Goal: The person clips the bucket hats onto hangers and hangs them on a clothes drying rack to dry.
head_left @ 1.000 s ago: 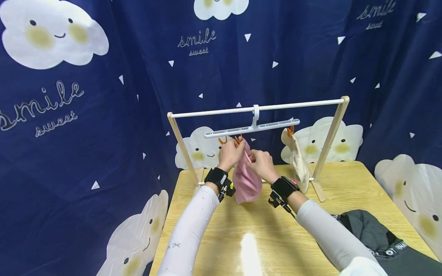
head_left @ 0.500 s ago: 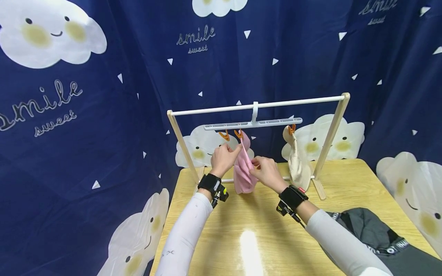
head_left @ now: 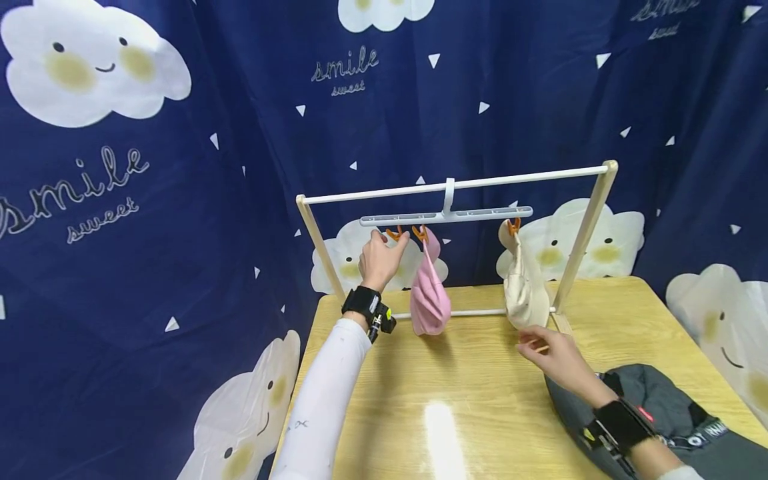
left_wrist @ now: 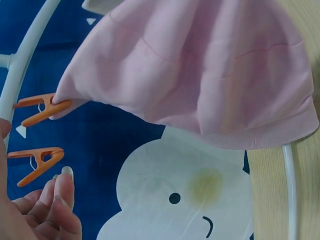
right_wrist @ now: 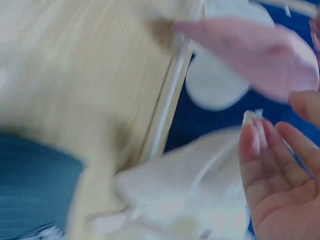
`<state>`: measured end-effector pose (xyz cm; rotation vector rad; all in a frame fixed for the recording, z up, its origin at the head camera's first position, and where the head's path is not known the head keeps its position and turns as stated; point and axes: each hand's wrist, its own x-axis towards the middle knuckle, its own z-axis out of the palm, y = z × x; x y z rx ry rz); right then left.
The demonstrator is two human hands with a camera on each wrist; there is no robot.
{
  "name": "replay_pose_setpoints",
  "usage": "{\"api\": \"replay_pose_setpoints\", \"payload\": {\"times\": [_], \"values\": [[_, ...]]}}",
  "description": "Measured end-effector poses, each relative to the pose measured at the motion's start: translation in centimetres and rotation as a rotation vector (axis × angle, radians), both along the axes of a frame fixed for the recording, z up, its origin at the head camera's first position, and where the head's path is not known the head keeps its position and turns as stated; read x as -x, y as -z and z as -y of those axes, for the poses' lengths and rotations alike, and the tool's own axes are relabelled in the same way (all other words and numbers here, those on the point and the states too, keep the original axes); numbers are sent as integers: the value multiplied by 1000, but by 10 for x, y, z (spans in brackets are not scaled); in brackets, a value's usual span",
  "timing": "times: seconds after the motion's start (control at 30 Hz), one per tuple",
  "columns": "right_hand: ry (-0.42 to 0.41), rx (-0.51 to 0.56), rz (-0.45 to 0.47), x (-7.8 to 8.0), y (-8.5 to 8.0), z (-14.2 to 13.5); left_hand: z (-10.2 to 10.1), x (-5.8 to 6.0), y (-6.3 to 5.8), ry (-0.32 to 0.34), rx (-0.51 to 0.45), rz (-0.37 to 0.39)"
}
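Observation:
A pink cap (head_left: pixel 429 303) hangs by an orange clip (head_left: pixel 422 235) from the white hanger (head_left: pixel 468 215). Just left of it, a second orange clip (left_wrist: pixel 45 157) grips nothing. My left hand (head_left: pixel 379 261) is at this free clip, thumb and fingers spread around it; the left wrist view shows the fingertips apart from it. On the hanger's right end another clip (head_left: pixel 514 227) holds a cream cap (head_left: pixel 522 290). My right hand (head_left: pixel 555 357) is below and right of the cream cap, fingers loosely bent in the air; the right wrist view shows nothing in it.
The hanger hooks over the top bar (head_left: pixel 534 178) of a white and wooden rack on a wooden table (head_left: pixel 384 400). A dark grey garment (head_left: pixel 651 400) with a lettered band lies at the table's right. A blue cloud-print curtain (head_left: pixel 240 167) stands behind.
My right hand has let go of the pink cap and moved right and toward me. My left hand has left the cap and its clip and moved left to the free clip.

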<state>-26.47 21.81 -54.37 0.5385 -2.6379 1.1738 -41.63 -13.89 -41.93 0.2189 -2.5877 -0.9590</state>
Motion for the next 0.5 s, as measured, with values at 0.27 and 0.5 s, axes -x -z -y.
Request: {"api": "replay_pose_setpoints", "payload": {"times": [0.27, 0.5], "values": [[316, -1, 80, -46, 28, -93, 3, 8, -1, -31, -32, -36], [755, 13, 279, -72, 50, -181, 3, 12, 4, -42, -97, -100]]}}
